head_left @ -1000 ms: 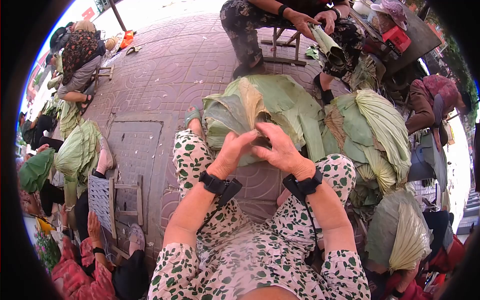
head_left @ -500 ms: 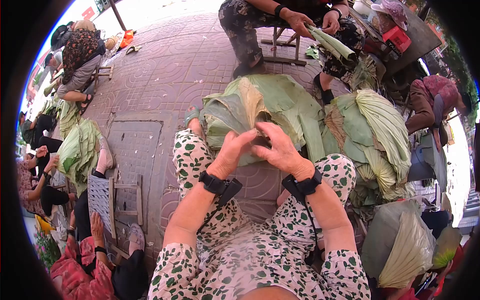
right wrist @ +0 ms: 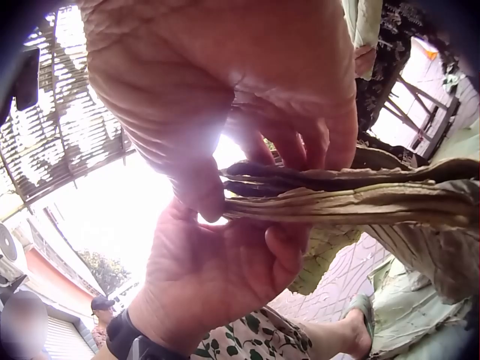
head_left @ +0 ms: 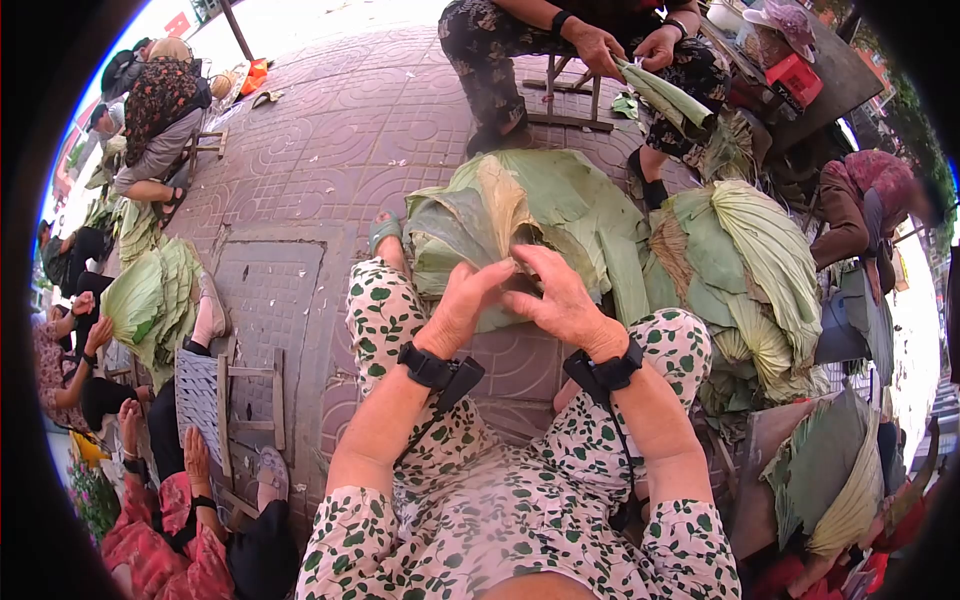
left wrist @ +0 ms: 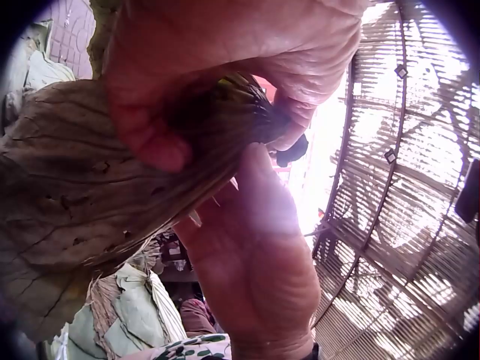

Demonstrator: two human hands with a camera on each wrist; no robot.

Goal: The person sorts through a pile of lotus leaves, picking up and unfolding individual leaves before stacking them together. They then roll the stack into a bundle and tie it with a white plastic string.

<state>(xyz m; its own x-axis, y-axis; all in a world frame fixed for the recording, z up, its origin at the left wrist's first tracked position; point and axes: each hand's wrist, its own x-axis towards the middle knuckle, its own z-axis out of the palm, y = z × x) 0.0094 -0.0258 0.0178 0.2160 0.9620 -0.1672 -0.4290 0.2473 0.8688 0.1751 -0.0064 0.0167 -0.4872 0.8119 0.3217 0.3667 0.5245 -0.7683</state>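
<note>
My left hand (head_left: 468,308) and right hand (head_left: 565,305) meet above my lap in the head view. Both pinch the gathered end of a folded bundle of dry lotus leaves (head_left: 507,210), which fans out away from me, tan in the middle and grey-green at the side. In the left wrist view, left fingers curl over the brown, veined leaves (left wrist: 82,187), while the right thumb presses from below. The right wrist view has the leaf layers (right wrist: 352,206) stacked edge-on between right thumb and fingers, with the left hand (right wrist: 217,262) underneath.
A broad pile of green lotus leaves (head_left: 590,200) lies just beyond my hands. Another leaf heap (head_left: 750,265) stands at my right. Across from me a seated person holds rolled leaves (head_left: 665,97). A low woven stool (head_left: 203,400) is at the left, near other seated people.
My hands and their leaves stay in place. The person opposite shifts the rolled leaves a little. At lower right, a large leaf is moved and turned; at left, a dark green leaf is lowered.
</note>
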